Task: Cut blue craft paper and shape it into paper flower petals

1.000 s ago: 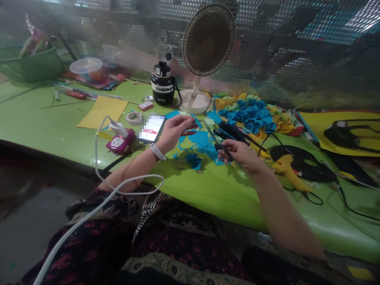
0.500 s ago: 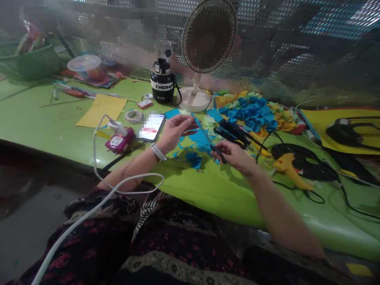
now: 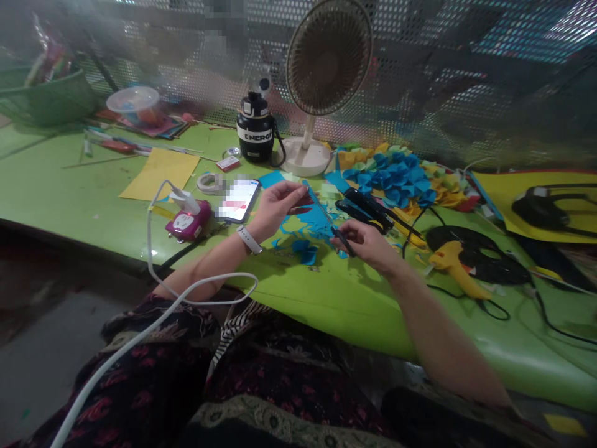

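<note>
One pair of black-handled scissors (image 3: 344,238)

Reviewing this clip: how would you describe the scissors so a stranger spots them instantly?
On the green table, below the fan, two hands work over cut blue paper. The scissors sit in the right hand, black grip in its fingers, thin blades reaching toward the left hand. They are the only tool in either hand.

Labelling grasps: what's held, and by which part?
Right hand grips black-handled metal scissors by the handles; left hand: cannot tell, its fingers are at the blade tips.
</note>
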`<action>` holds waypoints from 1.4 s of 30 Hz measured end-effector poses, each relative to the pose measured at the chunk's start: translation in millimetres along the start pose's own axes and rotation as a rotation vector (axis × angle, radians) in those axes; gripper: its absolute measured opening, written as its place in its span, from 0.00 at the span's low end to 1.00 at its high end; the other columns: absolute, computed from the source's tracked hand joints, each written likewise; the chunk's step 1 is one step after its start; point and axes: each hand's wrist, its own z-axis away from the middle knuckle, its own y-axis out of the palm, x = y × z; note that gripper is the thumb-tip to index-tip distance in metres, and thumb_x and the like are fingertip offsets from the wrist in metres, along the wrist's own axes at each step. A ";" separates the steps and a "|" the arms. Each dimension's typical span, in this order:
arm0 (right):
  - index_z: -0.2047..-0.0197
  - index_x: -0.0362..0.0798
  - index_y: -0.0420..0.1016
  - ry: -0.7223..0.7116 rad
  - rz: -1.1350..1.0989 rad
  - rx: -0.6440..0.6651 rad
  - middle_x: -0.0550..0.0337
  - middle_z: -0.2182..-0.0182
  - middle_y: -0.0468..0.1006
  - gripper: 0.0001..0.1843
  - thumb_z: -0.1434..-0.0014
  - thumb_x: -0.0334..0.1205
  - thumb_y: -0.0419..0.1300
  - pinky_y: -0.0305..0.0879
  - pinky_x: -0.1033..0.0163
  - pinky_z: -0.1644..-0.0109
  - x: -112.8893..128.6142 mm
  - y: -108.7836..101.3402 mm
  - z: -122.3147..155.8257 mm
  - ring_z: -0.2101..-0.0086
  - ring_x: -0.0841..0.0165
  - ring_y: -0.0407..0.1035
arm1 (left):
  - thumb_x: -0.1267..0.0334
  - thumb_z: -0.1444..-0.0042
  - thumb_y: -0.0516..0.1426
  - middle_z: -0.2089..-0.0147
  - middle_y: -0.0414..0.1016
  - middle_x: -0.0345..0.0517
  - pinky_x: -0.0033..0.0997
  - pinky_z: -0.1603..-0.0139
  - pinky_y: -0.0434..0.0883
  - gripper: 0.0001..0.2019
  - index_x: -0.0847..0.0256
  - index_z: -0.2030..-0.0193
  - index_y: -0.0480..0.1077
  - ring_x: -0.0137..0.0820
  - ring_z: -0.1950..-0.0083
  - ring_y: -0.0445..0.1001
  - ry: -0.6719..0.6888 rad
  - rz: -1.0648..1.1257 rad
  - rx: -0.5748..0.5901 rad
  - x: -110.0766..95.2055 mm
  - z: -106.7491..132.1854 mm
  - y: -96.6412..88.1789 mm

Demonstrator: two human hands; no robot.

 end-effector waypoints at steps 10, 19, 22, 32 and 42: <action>0.71 0.49 0.68 -0.045 0.021 -0.021 0.67 0.79 0.68 0.32 0.65 0.65 0.75 0.55 0.66 0.75 -0.6 1.9 -0.1 0.77 0.73 0.61 | 0.56 0.46 0.68 0.64 0.81 0.44 0.32 0.57 0.81 0.13 0.62 0.63 0.73 0.31 0.61 0.83 0.031 0.018 -0.008 0.4 1.2 0.9; 0.72 0.49 0.67 -0.049 0.047 -0.032 0.67 0.80 0.67 0.32 0.63 0.66 0.74 0.54 0.66 0.76 -4.2 0.3 -0.7 0.78 0.73 0.60 | 0.55 0.47 0.68 0.64 0.81 0.44 0.31 0.58 0.81 0.14 0.63 0.64 0.72 0.30 0.62 0.82 0.031 0.017 -0.010 1.2 0.8 0.6; 0.73 0.49 0.67 -0.048 0.050 -0.038 0.67 0.80 0.68 0.31 0.64 0.65 0.74 0.54 0.65 0.75 -4.9 0.3 -1.4 0.78 0.73 0.61 | 0.56 0.46 0.68 0.64 0.81 0.44 0.32 0.58 0.81 0.13 0.63 0.64 0.72 0.29 0.63 0.82 0.038 0.030 -0.003 1.6 0.6 0.4; 0.74 0.49 0.66 -0.026 0.010 -0.038 0.66 0.81 0.69 0.33 0.65 0.66 0.74 0.57 0.66 0.75 -2.3 1.3 -0.7 0.78 0.72 0.63 | 0.57 0.45 0.67 0.64 0.81 0.44 0.32 0.56 0.80 0.12 0.62 0.63 0.73 0.30 0.61 0.82 0.009 0.019 -0.016 1.7 0.2 -0.1; 0.75 0.49 0.66 -0.016 -0.010 -0.053 0.67 0.82 0.68 0.34 0.67 0.68 0.74 0.57 0.65 0.76 -2.7 2.0 0.0 0.79 0.73 0.63 | 0.57 0.45 0.67 0.64 0.81 0.43 0.31 0.55 0.80 0.11 0.61 0.64 0.73 0.29 0.60 0.82 -0.015 0.008 -0.033 -0.9 1.3 1.6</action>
